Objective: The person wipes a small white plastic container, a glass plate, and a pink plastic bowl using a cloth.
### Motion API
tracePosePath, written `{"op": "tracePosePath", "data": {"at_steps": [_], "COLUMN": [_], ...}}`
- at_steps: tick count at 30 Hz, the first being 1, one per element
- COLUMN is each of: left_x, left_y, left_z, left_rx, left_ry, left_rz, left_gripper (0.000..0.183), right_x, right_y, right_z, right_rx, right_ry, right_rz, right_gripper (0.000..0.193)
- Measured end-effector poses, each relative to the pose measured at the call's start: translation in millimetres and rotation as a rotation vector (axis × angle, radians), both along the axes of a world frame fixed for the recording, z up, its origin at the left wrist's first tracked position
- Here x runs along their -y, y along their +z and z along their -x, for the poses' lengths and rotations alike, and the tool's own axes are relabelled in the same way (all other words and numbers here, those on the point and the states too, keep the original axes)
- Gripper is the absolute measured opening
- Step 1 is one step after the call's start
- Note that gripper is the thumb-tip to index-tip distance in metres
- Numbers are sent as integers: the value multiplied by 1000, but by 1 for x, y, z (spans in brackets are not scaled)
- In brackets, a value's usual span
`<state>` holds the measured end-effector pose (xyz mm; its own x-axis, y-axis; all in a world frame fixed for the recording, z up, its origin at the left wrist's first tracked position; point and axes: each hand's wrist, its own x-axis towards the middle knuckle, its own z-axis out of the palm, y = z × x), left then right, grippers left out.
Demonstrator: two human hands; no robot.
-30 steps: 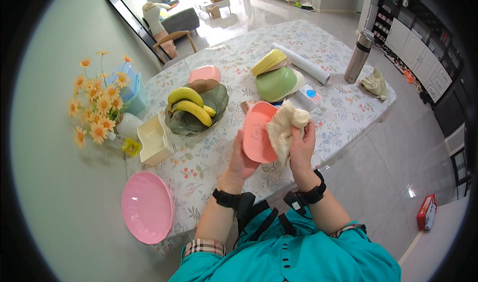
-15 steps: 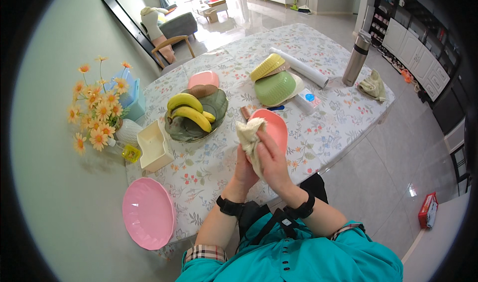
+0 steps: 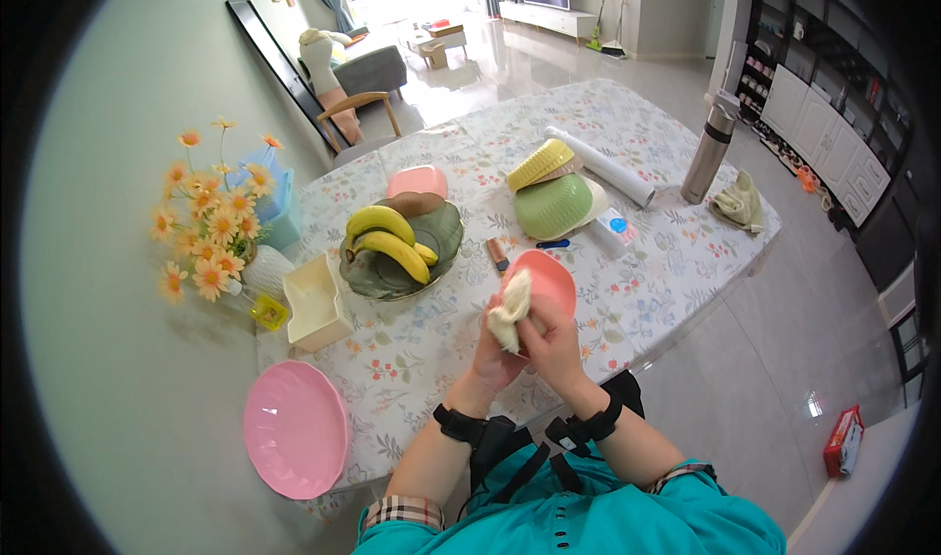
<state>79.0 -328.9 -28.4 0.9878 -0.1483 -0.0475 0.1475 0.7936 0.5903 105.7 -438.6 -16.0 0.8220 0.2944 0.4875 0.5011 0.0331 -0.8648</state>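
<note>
Over table [image 3: 652, 276] | left fingers [image 3: 491, 324] grip pink dish [image 3: 551, 277] | right fingers [image 3: 546, 323] pinch cloth [image 3: 511, 312] against its rim

Coral-pink dish [image 3: 554, 282], shallow, rounded, smooth, held just off view's centre toward four o'clock; curved rim showing from twelve round to three o'clock, seven o'clock side hidden

Cream cloth [image 3: 510, 312], soft, crumpled into narrow bunch, overlapping dish's eight o'clock side; upper end pointing toward one o'clock, lower end toward six, exact contact unclear
</note>
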Motion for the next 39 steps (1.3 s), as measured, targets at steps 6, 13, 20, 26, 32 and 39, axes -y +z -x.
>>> {"op": "tracePosePath", "data": {"at_steps": [6, 13, 20, 26, 32, 39], "left_x": [20, 1, -25, -28, -14, -26], "left_y": [11, -56, -26, -10, 6, -49], "left_z": [-2, -10, 2, 3, -5, -1], "left_rx": [6, 105, 23, -16, 71, 82], "left_ry": [-84, 66, 141, -46, 102, 55], "left_rz": [-167, -69, -8, 290, -10, 193], "left_gripper": [67, 63, 59, 64, 60, 64], "right_x": [-3, -23, -7, 21, 21, -5], "right_y": [-13, 13, 7, 0, -13, 8], "right_z": [-31, 30, 47, 30, 34, 61], "right_rx": [-471, -131, 298, 454, 249, 196], "right_ry": [-184, -126, -31, 21, -44, -35], "right_rz": [-555, -113, 218, 320, 271, 127], "right_gripper": [29, 48, 40, 48, 49, 58]}}
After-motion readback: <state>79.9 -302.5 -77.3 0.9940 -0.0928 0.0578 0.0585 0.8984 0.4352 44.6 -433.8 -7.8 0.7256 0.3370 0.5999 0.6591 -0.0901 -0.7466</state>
